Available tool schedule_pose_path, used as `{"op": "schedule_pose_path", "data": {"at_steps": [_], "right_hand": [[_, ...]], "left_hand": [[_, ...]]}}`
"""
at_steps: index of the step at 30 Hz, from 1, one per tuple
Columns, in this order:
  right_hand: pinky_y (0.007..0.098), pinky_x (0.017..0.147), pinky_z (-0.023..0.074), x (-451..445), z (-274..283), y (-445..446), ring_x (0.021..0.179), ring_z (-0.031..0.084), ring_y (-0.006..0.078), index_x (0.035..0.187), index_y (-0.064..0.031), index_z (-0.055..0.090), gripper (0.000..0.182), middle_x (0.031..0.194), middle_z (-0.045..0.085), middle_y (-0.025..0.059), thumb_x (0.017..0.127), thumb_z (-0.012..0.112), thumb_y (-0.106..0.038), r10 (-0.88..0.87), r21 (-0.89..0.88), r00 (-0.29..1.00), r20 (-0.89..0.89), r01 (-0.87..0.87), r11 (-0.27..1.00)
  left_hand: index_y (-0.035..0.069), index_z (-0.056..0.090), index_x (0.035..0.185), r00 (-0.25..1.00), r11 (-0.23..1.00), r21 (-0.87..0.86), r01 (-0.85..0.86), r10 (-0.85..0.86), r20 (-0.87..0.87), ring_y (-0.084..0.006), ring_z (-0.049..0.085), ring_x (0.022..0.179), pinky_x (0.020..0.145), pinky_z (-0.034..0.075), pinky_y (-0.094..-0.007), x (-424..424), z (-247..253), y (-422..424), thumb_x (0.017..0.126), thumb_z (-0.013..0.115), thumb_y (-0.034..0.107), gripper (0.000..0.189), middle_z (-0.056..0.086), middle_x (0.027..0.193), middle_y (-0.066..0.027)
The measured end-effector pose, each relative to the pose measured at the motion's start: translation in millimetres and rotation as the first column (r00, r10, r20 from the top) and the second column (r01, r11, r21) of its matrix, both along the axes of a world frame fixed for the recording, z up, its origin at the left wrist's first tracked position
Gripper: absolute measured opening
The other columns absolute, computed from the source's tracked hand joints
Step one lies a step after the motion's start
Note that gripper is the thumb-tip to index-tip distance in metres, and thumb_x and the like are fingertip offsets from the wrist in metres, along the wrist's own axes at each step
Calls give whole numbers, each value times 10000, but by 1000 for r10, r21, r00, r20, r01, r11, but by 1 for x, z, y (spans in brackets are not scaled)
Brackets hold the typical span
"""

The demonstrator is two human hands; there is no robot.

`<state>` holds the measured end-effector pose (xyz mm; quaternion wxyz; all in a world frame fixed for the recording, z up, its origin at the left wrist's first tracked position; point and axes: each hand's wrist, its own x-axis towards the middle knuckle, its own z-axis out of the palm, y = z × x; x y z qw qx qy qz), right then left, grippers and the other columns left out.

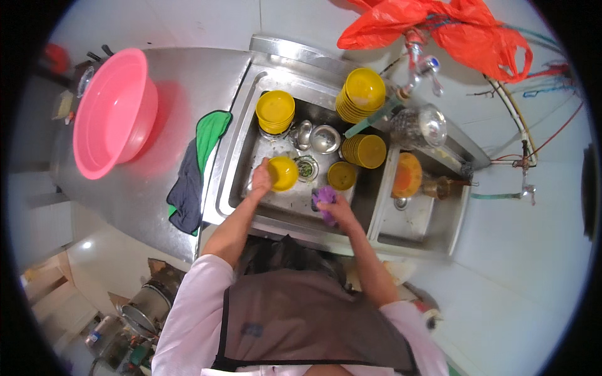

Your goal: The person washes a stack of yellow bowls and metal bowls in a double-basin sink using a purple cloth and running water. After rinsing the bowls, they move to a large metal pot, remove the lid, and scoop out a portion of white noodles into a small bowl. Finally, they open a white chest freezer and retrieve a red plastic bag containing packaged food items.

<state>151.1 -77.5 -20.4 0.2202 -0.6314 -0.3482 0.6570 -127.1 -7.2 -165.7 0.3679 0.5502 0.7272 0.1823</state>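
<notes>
My left hand (262, 177) grips a yellow bowl (283, 173) by its left edge, over the large basin of a steel sink (256, 199). In my right hand (339, 211) is a crumpled purple cloth or scrubber (326, 201), held near the basin's front wall. A single yellow bowl (342, 176) lies just beyond it. Green scraps (305, 169) fill the drain between my hands. Farther back are a stack of yellow bowls (275, 108) at left, small steel bowls (325, 139) in the middle, and at right a tall stack (361, 91) and a tipped stack (369, 151).
A faucet (416, 70) with a green hose (374, 117) reaches over the sink's back right. The smaller basin (409, 223) holds an orange strainer or bowl (407, 175). On the left counter stand a pink basin (110, 117) and a green-and-grey cloth (193, 174). Red plastic bags (390, 23) hang above.
</notes>
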Motion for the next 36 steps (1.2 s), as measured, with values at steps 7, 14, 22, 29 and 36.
{"op": "schedule_pose_path", "data": {"at_steps": [7,14,22,29,36], "right_hand": [[304,755,496,-7,-7,-44,821,621,140,1042,-19,663,317,916,679,43,780,788,-147,-229,-119,972,55,234,965],[297,819,484,-12,17,-55,906,615,130,1102,-47,635,310,977,658,13,825,761,-110,-537,-163,840,-83,520,839],[374,676,588,7,56,-37,943,621,202,1388,-120,444,531,1127,595,66,903,659,-108,-617,-313,744,-258,540,782],[539,880,547,26,29,-3,1048,627,310,1285,-51,510,404,1224,612,121,884,565,-45,-637,-468,517,-572,432,771],[486,998,480,-5,17,61,1087,618,285,1220,-37,541,337,1190,632,114,885,571,-51,-581,-378,284,-763,532,757]], "left_hand": [[72,623,1171,910,947,-169,274,-312,-273,-420,602,1071,936,490,-499,-37,-60,3,900,498,180,317,662,1078,-230],[-54,617,1167,969,914,-342,-217,245,41,-379,644,1047,908,505,-433,110,-45,95,761,726,576,757,668,1117,-251],[27,537,1153,771,798,13,-603,579,265,-413,646,993,867,512,-446,131,-118,80,777,661,176,422,682,1000,-212],[109,418,1409,969,968,79,237,-230,-89,-429,494,1219,954,475,-485,91,48,19,770,518,-45,665,490,1345,-235],[247,317,1477,422,777,-554,-299,628,653,-249,528,1214,888,553,-449,95,125,0,907,444,30,623,431,1423,-115]]}}
